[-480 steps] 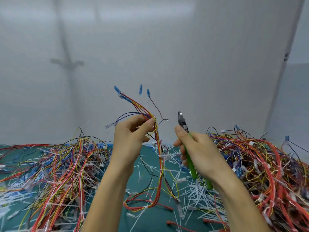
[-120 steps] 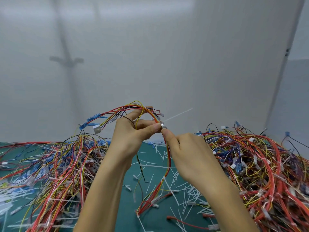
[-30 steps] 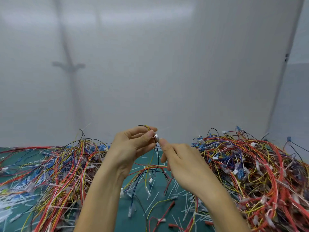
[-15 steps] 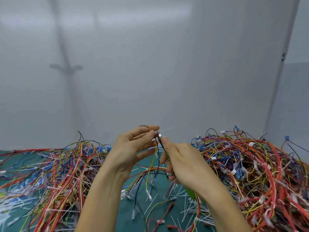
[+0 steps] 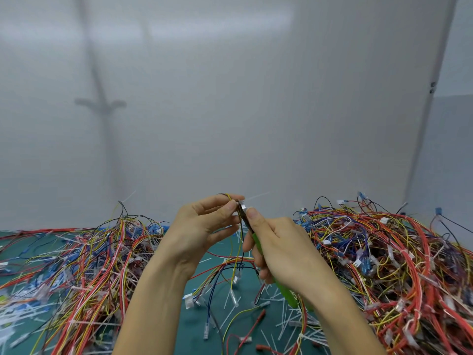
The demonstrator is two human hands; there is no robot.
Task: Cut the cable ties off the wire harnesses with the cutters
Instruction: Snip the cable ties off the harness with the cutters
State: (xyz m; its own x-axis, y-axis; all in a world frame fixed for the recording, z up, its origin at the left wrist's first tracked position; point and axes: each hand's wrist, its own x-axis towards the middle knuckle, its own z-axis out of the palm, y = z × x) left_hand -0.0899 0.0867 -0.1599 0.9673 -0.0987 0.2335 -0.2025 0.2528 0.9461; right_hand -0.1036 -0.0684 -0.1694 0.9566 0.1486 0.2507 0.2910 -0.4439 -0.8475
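Grey wall (image 5: 256, 111) behind green desk (image 5: 193, 334) heaped with wires (image 5: 384, 252). Pinches a harness (image 5: 238, 254) in the grip of the left hand (image 5: 202, 229), clasps cutters (image 5: 254, 238) in the right hand (image 5: 279, 249), tips at a cable tie (image 5: 243, 208).

The right hand (image 5: 284, 249) hides most of the cutters (image 5: 288, 294); their blades and the cable tie (image 5: 244, 208) blur together. Fingers of the left hand (image 5: 202, 226) cover the top of the wire harness (image 5: 240, 254). The left wire pile (image 5: 84, 265) and the right wire pile (image 5: 384, 252) run off the sides.

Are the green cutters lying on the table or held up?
Held up: the right hand grips the cutters, their tip raised to the wires that the left hand pinches.
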